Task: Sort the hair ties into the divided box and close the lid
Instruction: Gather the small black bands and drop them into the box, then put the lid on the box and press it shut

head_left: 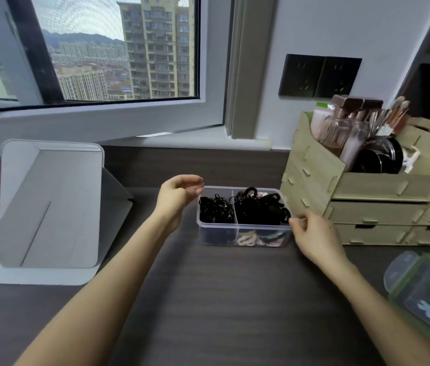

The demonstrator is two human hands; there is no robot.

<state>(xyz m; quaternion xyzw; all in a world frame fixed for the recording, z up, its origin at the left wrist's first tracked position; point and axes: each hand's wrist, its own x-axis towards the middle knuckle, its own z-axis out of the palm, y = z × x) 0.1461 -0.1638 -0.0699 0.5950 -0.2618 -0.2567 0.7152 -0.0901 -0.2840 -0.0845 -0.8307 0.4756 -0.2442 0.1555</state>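
A clear divided box (219,235) stands on the dark desk, lid off. Thin black hair ties (215,208) fill its left compartment. Thicker black ties (260,208) are heaped in the right one, with pink and pale ties (250,239) showing through the front wall. My left hand (179,195) hovers at the box's far-left corner, fingers loosely curled, holding nothing. My right hand (311,233) rests at the box's near-right corner, fingertips pinched at the rim. The lid (427,289), clear with green clips and a flower print, lies flat at the right edge.
A pale wooden drawer organiser (367,204) with brushes and cosmetics stands right behind the box. A grey folding stand (50,207) is at the left. The window (97,54) and sill run along the back, with a dark wall socket (319,76) above the organiser.
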